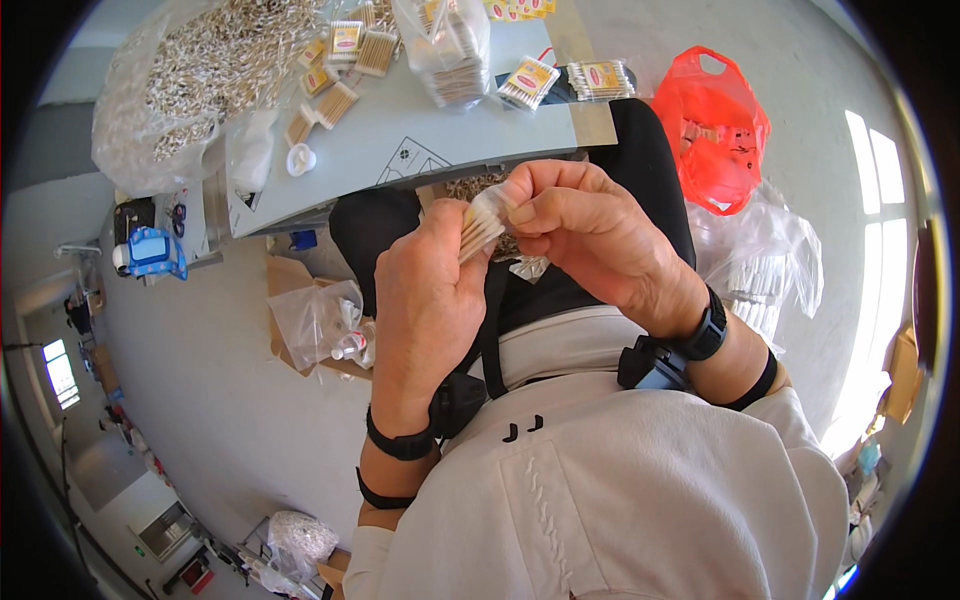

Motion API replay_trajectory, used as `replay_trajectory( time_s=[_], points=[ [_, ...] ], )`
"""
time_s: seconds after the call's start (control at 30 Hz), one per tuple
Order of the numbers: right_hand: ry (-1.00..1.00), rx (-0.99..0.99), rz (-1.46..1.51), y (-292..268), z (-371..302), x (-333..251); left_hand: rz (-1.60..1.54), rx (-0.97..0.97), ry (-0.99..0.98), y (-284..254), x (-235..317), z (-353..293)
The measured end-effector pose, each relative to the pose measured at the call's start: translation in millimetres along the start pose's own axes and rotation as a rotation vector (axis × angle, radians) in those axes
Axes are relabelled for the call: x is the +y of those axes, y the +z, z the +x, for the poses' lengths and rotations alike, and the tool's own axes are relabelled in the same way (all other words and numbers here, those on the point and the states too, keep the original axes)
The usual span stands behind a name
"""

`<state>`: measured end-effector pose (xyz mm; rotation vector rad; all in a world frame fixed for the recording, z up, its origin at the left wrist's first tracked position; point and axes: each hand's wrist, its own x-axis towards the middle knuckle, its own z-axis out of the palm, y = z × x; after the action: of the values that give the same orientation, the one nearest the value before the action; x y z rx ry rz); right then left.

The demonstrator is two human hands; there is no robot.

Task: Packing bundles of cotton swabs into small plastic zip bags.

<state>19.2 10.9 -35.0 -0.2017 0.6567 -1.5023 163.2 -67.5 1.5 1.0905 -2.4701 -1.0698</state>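
Above my lap, my left hand (425,290) is closed around a small clear packet of cotton swabs (480,232), their pale sticks and tips showing between thumb and fingers. My right hand (600,225) pinches the loose end of that packet's clear plastic film (497,203) between thumb and forefinger. Both hands are close together, touching the same packet. Just beyond them on the table (350,170) lie several finished-looking swab packets (345,42) with yellow and red labels. Another labelled packet (528,82) sits nearer the table's right end, beside a further one (600,78).
A large clear bag of loose swabs (215,90) covers the table's left. A clear bag of packets (450,60) stands mid-table. Right of my leg are a red plastic bag (710,130) and a clear bag (765,260). A cardboard box (285,275) stands below the table.
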Motion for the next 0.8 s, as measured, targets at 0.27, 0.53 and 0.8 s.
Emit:
replay_trajectory(
  time_s=[0.27,0.53,0.8],
  points=[
    [-0.071,0.064,-0.188,3.5,1.2,-0.2,-0.005,0.025,-0.008,3.1,-0.1,1.7],
    [-0.125,0.043,-0.128,-0.2,3.2,4.6,0.012,0.021,0.012,5.4,1.6,2.6],
    [-0.136,0.050,-0.133,0.5,3.6,5.1,0.032,0.028,0.015,4.3,2.2,4.1]
  ],
)
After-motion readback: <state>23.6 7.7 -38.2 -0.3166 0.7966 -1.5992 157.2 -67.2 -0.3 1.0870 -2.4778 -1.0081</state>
